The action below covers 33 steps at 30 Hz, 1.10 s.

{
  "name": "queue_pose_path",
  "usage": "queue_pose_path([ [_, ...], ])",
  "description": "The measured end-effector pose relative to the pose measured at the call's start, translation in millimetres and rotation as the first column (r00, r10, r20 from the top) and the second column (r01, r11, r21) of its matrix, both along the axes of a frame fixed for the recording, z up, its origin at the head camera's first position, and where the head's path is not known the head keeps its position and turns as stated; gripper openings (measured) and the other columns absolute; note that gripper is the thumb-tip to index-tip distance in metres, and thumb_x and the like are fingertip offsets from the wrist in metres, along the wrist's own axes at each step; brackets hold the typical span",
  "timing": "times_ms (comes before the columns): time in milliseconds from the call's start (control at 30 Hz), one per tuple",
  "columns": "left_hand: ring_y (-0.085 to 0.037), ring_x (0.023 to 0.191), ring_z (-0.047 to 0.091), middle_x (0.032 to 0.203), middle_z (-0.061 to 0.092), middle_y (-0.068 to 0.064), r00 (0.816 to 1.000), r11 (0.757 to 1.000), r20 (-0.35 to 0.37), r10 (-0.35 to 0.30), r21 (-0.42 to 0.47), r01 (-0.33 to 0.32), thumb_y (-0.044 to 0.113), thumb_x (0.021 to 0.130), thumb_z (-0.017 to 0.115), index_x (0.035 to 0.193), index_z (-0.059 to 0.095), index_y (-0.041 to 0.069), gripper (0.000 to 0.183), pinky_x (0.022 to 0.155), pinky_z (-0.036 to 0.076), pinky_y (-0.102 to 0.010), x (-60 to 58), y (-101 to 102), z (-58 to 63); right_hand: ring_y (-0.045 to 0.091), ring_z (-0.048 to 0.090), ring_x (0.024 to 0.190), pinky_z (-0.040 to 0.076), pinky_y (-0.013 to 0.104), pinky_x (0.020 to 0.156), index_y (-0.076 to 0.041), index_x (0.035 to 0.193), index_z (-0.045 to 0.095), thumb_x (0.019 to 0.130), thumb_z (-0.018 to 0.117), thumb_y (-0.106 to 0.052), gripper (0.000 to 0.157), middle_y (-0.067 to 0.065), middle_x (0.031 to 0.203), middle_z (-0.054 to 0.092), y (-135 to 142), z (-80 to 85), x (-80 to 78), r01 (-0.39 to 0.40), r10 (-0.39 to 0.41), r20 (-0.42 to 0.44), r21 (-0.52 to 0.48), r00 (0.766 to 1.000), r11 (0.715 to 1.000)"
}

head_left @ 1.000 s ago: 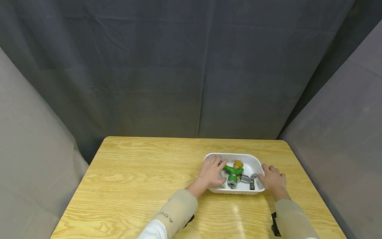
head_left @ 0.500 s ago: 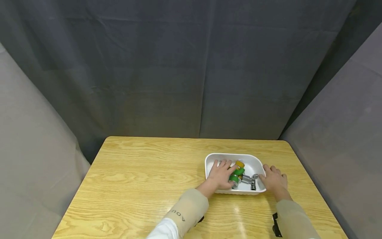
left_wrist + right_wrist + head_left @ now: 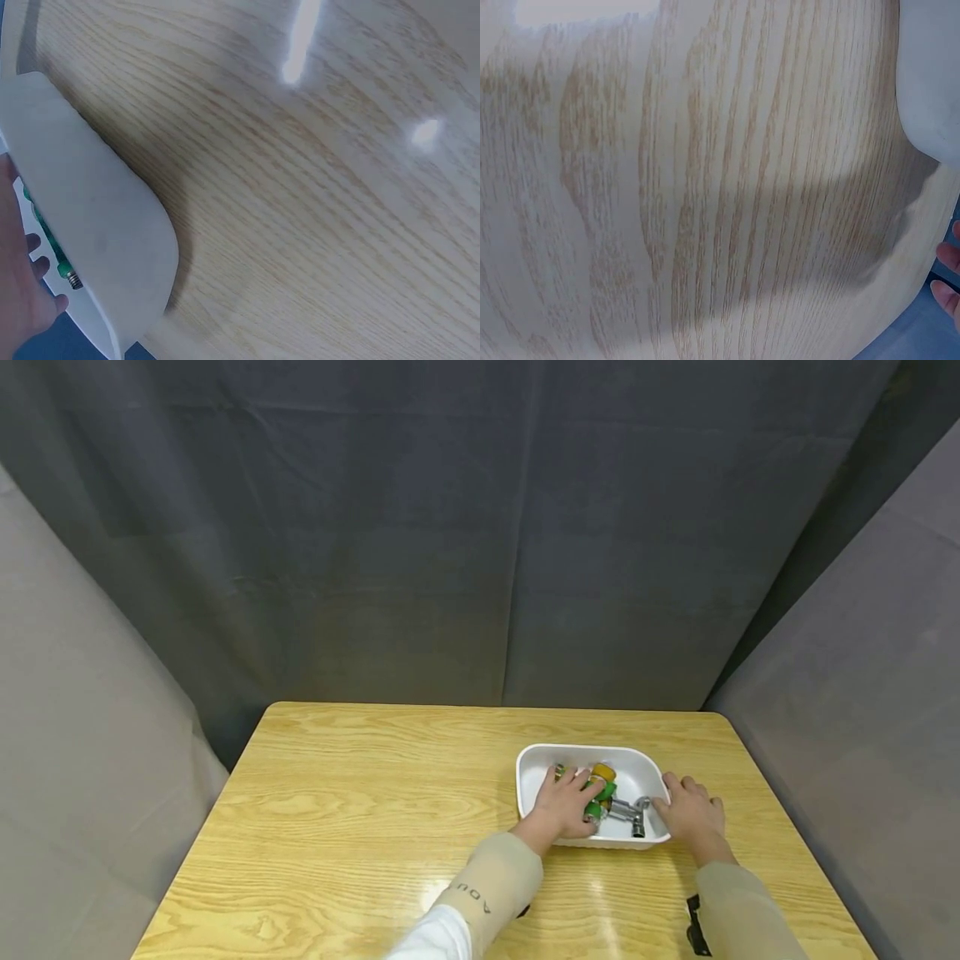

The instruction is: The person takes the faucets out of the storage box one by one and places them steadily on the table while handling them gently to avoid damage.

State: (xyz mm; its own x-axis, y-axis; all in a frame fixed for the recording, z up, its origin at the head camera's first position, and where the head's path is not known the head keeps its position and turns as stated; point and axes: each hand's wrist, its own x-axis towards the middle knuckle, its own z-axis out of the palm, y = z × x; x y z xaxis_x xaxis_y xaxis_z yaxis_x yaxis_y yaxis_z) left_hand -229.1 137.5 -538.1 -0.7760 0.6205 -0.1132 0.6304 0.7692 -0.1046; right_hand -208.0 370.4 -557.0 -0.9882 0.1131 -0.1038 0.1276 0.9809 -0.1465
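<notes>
In the head view, a white plastic basin (image 3: 536, 757) stands at the right of the table. My left hand (image 3: 558, 807) reaches into it with fingers spread over a green tap (image 3: 592, 812). The hand covers much of that tap. Its threaded end shows past the fingers in the left wrist view, where the basin wall hides the rest. Beside the green tap lies an orange-yellow piece (image 3: 602, 772), partly covered. A chrome tap (image 3: 626, 812) lies near the basin's right end. My right hand (image 3: 692, 810) touches the right rim, thumb at the rim and fingers loosely extended outside.
Under the basin is a wood-grain table (image 3: 360, 802) with rounded far corners. A dark curtain (image 3: 390, 568) hangs behind it. Pale grey cloth walls (image 3: 862, 693) flank both sides.
My left hand has moved right and slightly down in the image, from the basin's left end onto the green tap. The right hand stays at the right rim.
</notes>
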Motion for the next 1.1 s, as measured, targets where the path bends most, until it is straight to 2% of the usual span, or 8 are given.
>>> queue_pose_path([
  [267, -0.013, 0.134, 0.025, 0.146, 0.028, 0.012, 0.995, 0.998, 0.093, 0.028, 0.056, -0.033, 0.062, 0.079, 0.053, 0.143, 0.024, 0.038, 0.075, 0.109, 0.019, -0.041, -0.2, 2.7, 2.7, 0.047, 0.036, 0.112, 0.027, 0.067, 0.089, -0.006, 0.132, 0.035, 0.090, 0.047, -0.039, 0.055, 0.029, 0.124, 0.038, -0.8, 2.2, -0.6, 0.015, -0.015, 0.007, -0.013, 1.000, 1.000],
  [433, -0.013, 0.135, 0.024, 0.147, 0.026, 0.012, 0.993, 0.998, 0.110, 0.040, 0.050, -0.046, 0.060, 0.079, 0.055, 0.145, 0.021, 0.035, 0.078, 0.110, 0.018, -0.039, -1.3, 4.4, -1.1, 0.047, 0.036, 0.113, 0.028, 0.066, 0.088, -0.006, 0.132, 0.035, 0.089, 0.047, -0.039, 0.055, 0.030, 0.124, 0.038, -1.2, 1.6, -0.6, 0.014, -0.014, -0.003, -0.020, 1.000, 1.000],
  [700, -0.015, 0.136, 0.022, 0.147, 0.026, 0.010, 0.995, 0.999, 0.096, 0.040, 0.016, -0.042, 0.061, 0.078, 0.056, 0.145, 0.020, 0.031, 0.082, 0.110, 0.017, -0.038, -0.8, 6.8, -1.0, 0.047, 0.037, 0.111, 0.028, 0.066, 0.087, -0.006, 0.131, 0.036, 0.089, 0.048, -0.038, 0.054, 0.029, 0.122, 0.039, -0.4, 0.1, -0.5, 0.019, -0.019, 0.003, -0.027, 1.000, 0.999],
  [1100, -0.012, 0.128, 0.032, 0.138, 0.037, 0.009, 0.997, 0.998, 0.045, 0.064, 0.010, -0.064, 0.063, 0.076, 0.057, 0.143, 0.027, 0.027, 0.082, 0.108, 0.022, -0.039, 2.1, 9.0, -1.1, 0.046, 0.039, 0.109, 0.029, 0.065, 0.086, -0.007, 0.131, 0.035, 0.090, 0.047, -0.037, 0.053, 0.028, 0.119, 0.042, 0.2, -1.5, -0.8, 0.014, -0.014, -0.002, -0.018, 1.000, 1.000],
])
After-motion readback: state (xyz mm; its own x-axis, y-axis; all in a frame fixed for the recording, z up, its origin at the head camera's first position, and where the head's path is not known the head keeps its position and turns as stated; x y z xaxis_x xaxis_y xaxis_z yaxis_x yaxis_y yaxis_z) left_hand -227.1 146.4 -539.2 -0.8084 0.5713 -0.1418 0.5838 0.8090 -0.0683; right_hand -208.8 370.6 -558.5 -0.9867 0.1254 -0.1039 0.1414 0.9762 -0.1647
